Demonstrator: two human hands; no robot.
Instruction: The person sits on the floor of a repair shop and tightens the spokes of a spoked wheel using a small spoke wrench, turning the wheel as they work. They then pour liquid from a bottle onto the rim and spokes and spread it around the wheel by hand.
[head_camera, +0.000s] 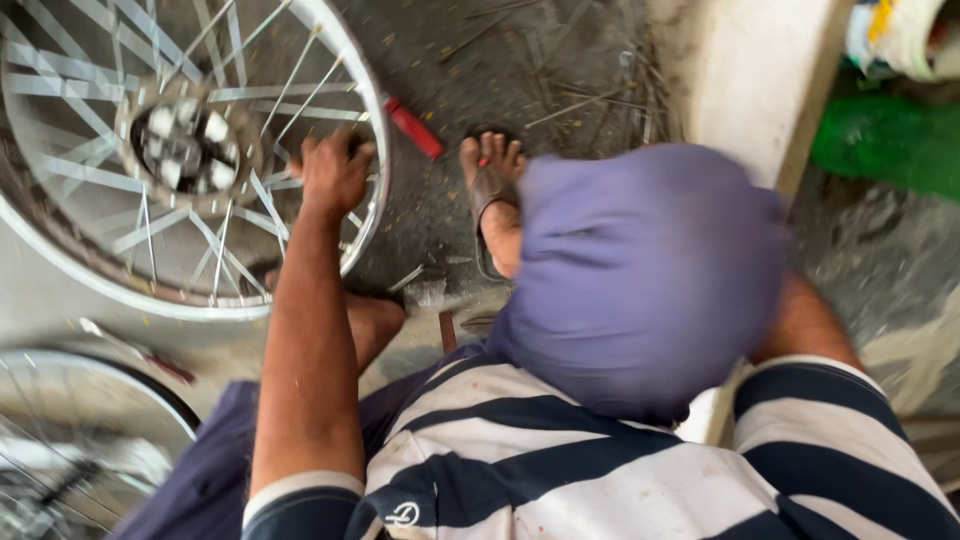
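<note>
Nearest, the right hand is hidden behind a raised purple-clad knee (640, 270), its state unknowable, while farther out the left hand (335, 175) curls closed over the right rim of the spoked silver bicycle wheel (372, 120) on the floor.

Bare floor (560, 60) lies open beyond the foot (492, 175); the spoked wheel (180, 150) blocks the left; a raised knee (645, 270) fills the middle.
</note>
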